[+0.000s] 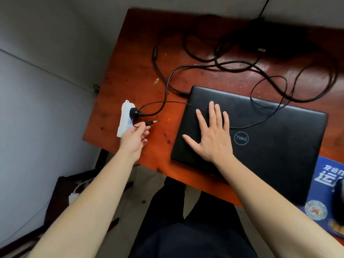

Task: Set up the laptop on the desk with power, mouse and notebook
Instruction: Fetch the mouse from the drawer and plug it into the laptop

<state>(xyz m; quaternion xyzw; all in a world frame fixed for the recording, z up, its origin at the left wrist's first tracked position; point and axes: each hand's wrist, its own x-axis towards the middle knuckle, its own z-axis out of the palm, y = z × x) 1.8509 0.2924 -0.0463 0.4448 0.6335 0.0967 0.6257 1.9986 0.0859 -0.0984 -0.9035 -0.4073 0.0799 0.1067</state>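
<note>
A closed black laptop (270, 146) lies on the red-brown desk (141, 58). My right hand (210, 133) rests flat on its lid, fingers spread. My left hand (135, 136) pinches a thin black cable just behind its USB plug (151, 122), left of the laptop. That thin cable runs across the lid towards the right. A black power plug (134, 111) sits in a white power strip (125, 118) at the desk's left edge. Its thicker cord (167, 84) leads to the laptop's back left corner. A black mouse (339, 198) lies on a blue pad (323, 185), far right.
Loops of black cable and a dark power brick (275, 43) cover the back of the desk. Grey walls stand to the left and behind. Below the desk are my dark-trousered legs (186, 229) and a dark object with a white cable on the floor at the left.
</note>
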